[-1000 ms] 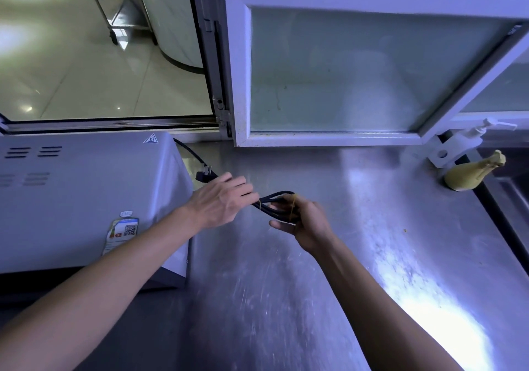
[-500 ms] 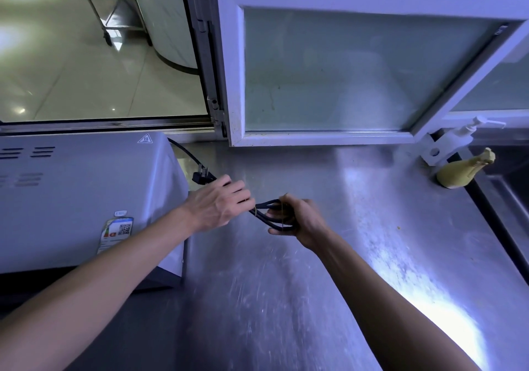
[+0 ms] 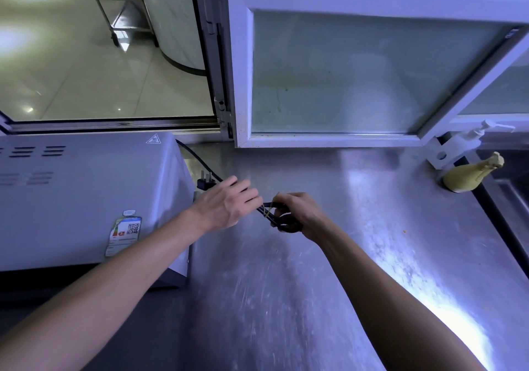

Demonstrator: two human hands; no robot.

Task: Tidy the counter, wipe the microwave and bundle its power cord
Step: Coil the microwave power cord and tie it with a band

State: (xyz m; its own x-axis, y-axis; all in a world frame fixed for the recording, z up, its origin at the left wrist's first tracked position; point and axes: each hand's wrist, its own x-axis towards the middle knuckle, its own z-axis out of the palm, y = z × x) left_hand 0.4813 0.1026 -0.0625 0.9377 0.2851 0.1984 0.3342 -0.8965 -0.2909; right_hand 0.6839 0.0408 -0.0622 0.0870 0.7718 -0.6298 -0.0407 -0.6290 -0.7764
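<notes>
The fingers (image 3: 282,198) of the right hand (image 3: 297,213) are curled round the folded loops of the black power cord (image 3: 283,224), pinching them together with a thin yellowish rubber band (image 3: 267,213) that crosses the bundle just at the fingertips. The fingers (image 3: 246,191) of the left hand (image 3: 226,204) lie nearly straight over the other end of the bundle, at nine o'clock from the right hand; whether the thumb underneath clamps the cord cannot be told, since the back of the hand hides it. Compared with a second ago, the loop that stood open and round between the two hands is now pulled flatter and tighter, the band has slid from under the right palm to the gap between the hands, and the hands have drawn a little closer together. That suggests the band is being wound on, so the bundling step looks nearly done, though the band does not yet appear settled.

Outward from the hands, the plug (image 3: 204,181) juts free behind the left hand at about ten o'clock, and the rest of the cord runs on to the back of the microwave (image 3: 86,198), which sits at nine o'clock on the steel surface (image 3: 329,284). At two o'clock, well apart from the hands, a yellow cloth bundle (image 3: 469,176) lies beside a white pump dispenser (image 3: 458,144) under the window frame (image 3: 329,140).
</notes>
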